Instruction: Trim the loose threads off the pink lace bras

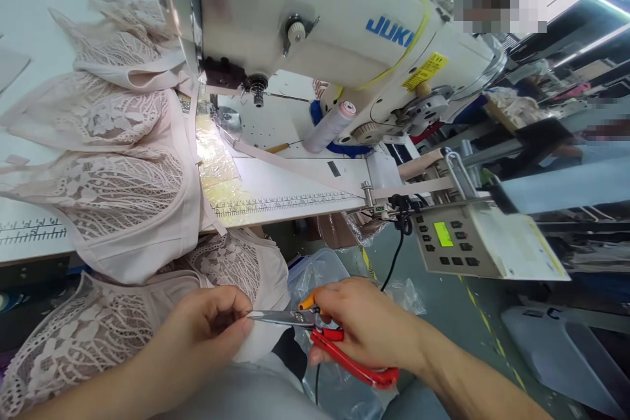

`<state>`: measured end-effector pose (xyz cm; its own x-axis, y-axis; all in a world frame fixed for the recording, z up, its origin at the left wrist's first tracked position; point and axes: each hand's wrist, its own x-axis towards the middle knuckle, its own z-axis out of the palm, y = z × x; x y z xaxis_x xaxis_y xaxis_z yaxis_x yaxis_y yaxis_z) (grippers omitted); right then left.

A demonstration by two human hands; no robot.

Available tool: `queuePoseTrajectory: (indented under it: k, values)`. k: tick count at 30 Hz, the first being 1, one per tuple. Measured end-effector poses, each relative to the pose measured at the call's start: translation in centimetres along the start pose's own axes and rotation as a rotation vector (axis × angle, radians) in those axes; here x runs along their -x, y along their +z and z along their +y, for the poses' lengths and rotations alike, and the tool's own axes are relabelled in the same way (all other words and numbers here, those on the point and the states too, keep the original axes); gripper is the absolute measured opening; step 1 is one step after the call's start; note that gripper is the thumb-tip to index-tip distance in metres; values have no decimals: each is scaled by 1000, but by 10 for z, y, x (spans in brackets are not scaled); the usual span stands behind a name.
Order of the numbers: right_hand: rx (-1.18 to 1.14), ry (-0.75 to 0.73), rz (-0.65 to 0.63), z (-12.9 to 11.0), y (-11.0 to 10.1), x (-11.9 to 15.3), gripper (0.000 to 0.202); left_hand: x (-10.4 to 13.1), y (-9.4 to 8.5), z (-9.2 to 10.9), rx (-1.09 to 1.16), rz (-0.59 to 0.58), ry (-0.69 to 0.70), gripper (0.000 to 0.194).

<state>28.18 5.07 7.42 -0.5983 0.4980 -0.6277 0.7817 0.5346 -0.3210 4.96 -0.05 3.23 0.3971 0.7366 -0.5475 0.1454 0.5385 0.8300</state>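
Head view, sewing machine (315,20): white, marked JUKI, stands on the white table (280,209).
Lace garments (138,203): pale pink, lie on the table and hang over its near edge.
Right hand (359,318): curls around the handles of the scissors (325,335).
Left hand (209,328): thumb and fingers pinch the pale fabric (260,341).
Scissors: red-and-orange-handled, reach below the table edge, tips at the left hand's fingertips.
Thread spool (331,128): sits beside the sewing machine.

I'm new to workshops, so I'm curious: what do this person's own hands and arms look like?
The left hand and right hand are bare, without gloves. Both forearms show no sleeves within the picture, and no watch or bracelet can be seen.
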Motion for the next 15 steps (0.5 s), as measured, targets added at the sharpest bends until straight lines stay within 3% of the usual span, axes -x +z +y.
queuePoseTrajectory:
  k: [15]
  values:
    - [-28, -38, 89, 3, 21, -9, 31, -1, 1, 0, 64, 30, 7, 25]
